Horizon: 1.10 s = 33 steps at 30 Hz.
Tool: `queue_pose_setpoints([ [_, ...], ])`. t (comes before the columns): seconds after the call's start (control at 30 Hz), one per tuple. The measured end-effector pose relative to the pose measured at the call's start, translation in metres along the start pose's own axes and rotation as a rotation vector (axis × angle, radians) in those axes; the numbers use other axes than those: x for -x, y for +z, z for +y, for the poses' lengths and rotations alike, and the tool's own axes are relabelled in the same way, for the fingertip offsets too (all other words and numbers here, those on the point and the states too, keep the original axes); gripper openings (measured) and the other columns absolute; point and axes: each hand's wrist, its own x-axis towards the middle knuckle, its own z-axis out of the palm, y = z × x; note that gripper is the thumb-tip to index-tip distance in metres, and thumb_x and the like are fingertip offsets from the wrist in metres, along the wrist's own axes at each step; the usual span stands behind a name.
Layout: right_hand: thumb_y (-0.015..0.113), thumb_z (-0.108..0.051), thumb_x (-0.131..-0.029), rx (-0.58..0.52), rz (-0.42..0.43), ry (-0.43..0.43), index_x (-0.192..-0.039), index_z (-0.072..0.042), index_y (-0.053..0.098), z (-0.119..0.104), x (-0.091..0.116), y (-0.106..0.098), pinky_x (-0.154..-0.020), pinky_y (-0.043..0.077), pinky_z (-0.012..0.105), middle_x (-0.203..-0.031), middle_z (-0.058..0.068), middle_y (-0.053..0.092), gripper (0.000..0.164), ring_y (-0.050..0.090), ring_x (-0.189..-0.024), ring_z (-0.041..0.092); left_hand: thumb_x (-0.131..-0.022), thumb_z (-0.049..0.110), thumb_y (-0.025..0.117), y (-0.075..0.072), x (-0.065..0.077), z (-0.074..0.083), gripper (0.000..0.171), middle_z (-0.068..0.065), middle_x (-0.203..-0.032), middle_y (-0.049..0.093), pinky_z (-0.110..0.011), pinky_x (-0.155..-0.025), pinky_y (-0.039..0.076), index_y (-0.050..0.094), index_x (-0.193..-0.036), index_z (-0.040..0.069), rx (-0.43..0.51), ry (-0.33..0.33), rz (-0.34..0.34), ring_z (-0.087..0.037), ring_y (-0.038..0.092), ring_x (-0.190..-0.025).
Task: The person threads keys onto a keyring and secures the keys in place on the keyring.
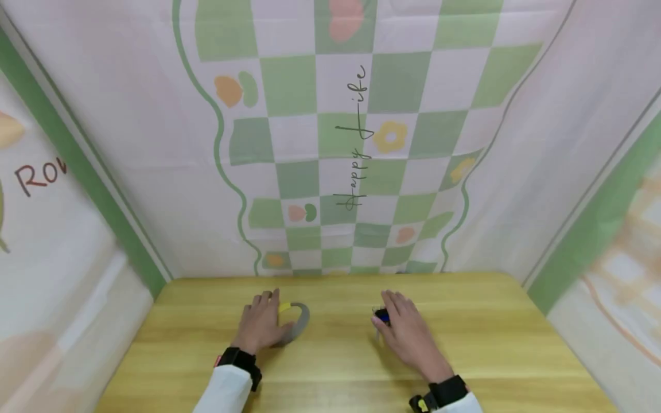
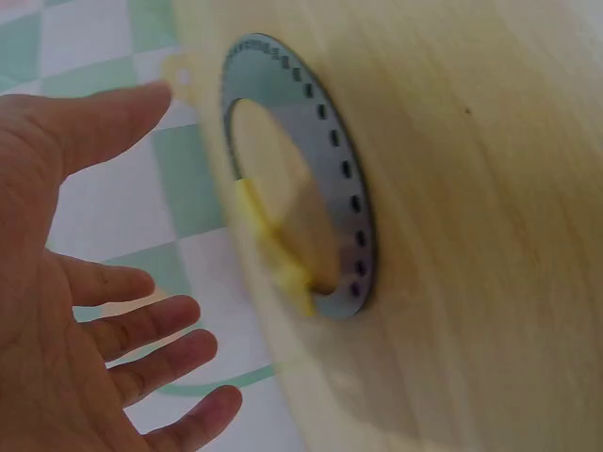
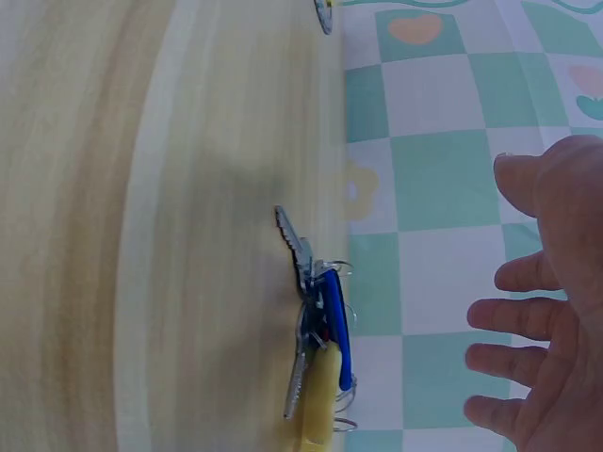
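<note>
My left hand (image 1: pixel 260 324), its fingers spread and fairly straight, is over the table beside a flat grey ring (image 2: pixel 349 217). Small dark slots run along the ring's band, and a yellow strip (image 2: pixel 273 240) lies across one side. In the left wrist view a gap separates the hand from the ring. My right hand (image 1: pixel 408 332) is above a bunch of keys (image 3: pixel 303 273), partly covering them in the head view. Silver keys, a blue piece (image 3: pixel 336 330) and a yellow piece (image 3: pixel 321 395) show in the bunch. The right wrist view shows its fingers extended and apart from the keys.
Both things lie on a wooden table (image 1: pixel 335 355). A printed cloth (image 1: pixel 289 86) with green checks hangs behind its far edge, and more cloth hangs at the left and right sides.
</note>
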Motion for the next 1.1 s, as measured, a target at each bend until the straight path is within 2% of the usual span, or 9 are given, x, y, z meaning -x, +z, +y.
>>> queue_pose_setpoints([
  [0.1,0.063,-0.033,-0.101,-0.017,-0.011,0.006,-0.147,0.007,0.044,-0.001,0.003,0.003,-0.110,0.035,0.059,-0.147,0.031,0.046,0.064,0.044,-0.135,0.047,-0.082,0.047,0.080,0.004,-0.005,-0.001,0.095,-0.031,-0.142,0.048,-0.067,-0.100,0.038,0.041,-0.148,-0.009,-0.003,-0.021,-0.066,-0.048,0.044,-0.130],
  [0.3,0.063,-0.032,-0.101,-0.051,-0.021,0.026,-0.146,0.006,0.046,-0.003,0.006,0.005,-0.107,0.040,0.059,-0.145,0.029,0.049,0.061,0.047,-0.133,0.044,-0.076,0.049,0.086,0.005,-0.012,0.000,0.098,-0.030,-0.140,0.048,-0.066,-0.100,0.039,0.045,-0.144,-0.009,-0.040,-0.071,-0.129,-0.047,0.043,-0.130],
  [0.37,0.061,-0.033,-0.102,-0.061,-0.031,0.038,-0.147,0.005,0.046,-0.004,0.008,0.005,-0.107,0.039,0.059,-0.145,0.029,0.049,0.061,0.047,-0.133,0.044,-0.076,0.049,0.086,0.005,-0.012,0.001,0.093,-0.030,-0.136,0.049,-0.066,-0.098,0.040,0.050,-0.139,-0.009,-0.057,-0.074,-0.152,-0.047,0.044,-0.127],
  [0.53,0.059,-0.035,-0.103,-0.081,-0.049,0.054,-0.148,0.003,0.045,-0.004,0.012,0.006,-0.107,0.038,0.060,-0.144,0.028,0.050,0.061,0.047,-0.133,0.045,-0.076,0.048,0.086,0.007,-0.014,0.003,0.070,-0.027,-0.124,0.052,-0.064,-0.094,0.042,0.065,-0.115,-0.006,-0.071,-0.071,-0.187,-0.044,0.047,-0.118],
  [0.63,0.060,-0.034,-0.103,-0.092,-0.053,0.061,-0.149,0.002,0.045,-0.005,0.013,0.007,-0.106,0.038,0.061,-0.143,0.028,0.050,0.061,0.047,-0.132,0.045,-0.075,0.045,0.088,0.008,-0.015,0.003,0.067,-0.027,-0.124,0.052,-0.063,-0.094,0.041,0.065,-0.112,-0.006,-0.056,-0.081,-0.190,-0.043,0.047,-0.117],
  [0.77,0.060,-0.034,-0.103,-0.103,-0.068,0.075,-0.150,0.001,0.044,-0.007,0.013,0.007,-0.107,0.037,0.062,-0.143,0.028,0.051,0.061,0.047,-0.132,0.045,-0.070,0.044,0.091,0.011,-0.018,0.003,0.082,-0.028,-0.124,0.051,-0.064,-0.096,0.041,0.058,-0.122,-0.012,-0.043,-0.085,-0.162,-0.044,0.047,-0.118],
  [0.87,0.059,-0.035,-0.103,-0.105,-0.074,0.083,-0.150,0.001,0.044,-0.008,0.012,0.006,-0.108,0.036,0.062,-0.143,0.028,0.051,0.062,0.047,-0.132,0.044,-0.064,0.041,0.095,0.012,-0.021,0.003,0.090,-0.028,-0.119,0.053,-0.063,-0.095,0.044,0.054,-0.122,-0.014,-0.030,-0.075,-0.121,-0.044,0.050,-0.114],
  [0.97,0.059,-0.036,-0.103,-0.103,-0.071,0.084,-0.150,0.001,0.044,-0.009,0.012,0.005,-0.107,0.037,0.062,-0.142,0.027,0.052,0.062,0.048,-0.131,0.043,-0.061,0.033,0.098,0.011,-0.023,0.006,0.086,-0.025,-0.108,0.056,-0.060,-0.091,0.048,0.051,-0.116,-0.013,0.028,-0.078,-0.107,-0.042,0.056,-0.104],
  [1.1,0.060,-0.035,-0.102,-0.103,-0.072,0.082,-0.150,0.001,0.044,-0.009,0.011,0.005,-0.107,0.038,0.061,-0.141,0.026,0.053,0.062,0.049,-0.131,0.042,-0.064,0.021,0.097,0.010,-0.025,0.011,0.083,-0.024,-0.106,0.056,-0.055,-0.090,0.050,0.047,-0.121,-0.012,0.132,-0.111,-0.142,-0.041,0.058,-0.100],
])
